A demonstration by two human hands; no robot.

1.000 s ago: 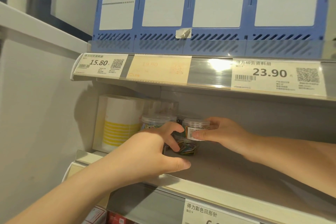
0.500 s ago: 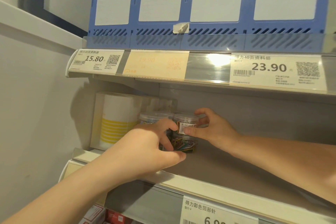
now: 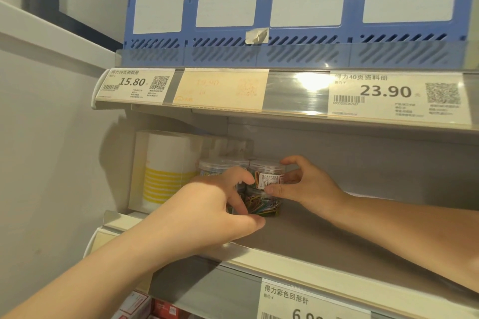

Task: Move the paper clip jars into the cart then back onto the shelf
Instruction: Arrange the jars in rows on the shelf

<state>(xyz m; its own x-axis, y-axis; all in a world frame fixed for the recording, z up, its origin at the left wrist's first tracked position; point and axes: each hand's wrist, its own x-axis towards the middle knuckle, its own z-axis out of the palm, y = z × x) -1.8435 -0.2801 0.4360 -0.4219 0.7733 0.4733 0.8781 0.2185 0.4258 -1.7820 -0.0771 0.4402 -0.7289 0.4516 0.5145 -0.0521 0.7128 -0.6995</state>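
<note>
The upper jar, clear with a white barcode label, sits stacked on a lower jar full of coloured paper clips. Both are toward the left end of the shelf, set back from its front edge. The right hand reaches in from the right, its grip pinching the upper jar with the thumb low on the label and the forefinger curled over the lid's far side. The left hand covers the left side of the stack with its fingers bent against both jars; whether its grip actually holds them cannot be told. A third jar stands just behind those fingers. Beside it, at the shelf's left end, is a white box with yellow stripes. Above, blue file holders line the upper shelf.
</note>
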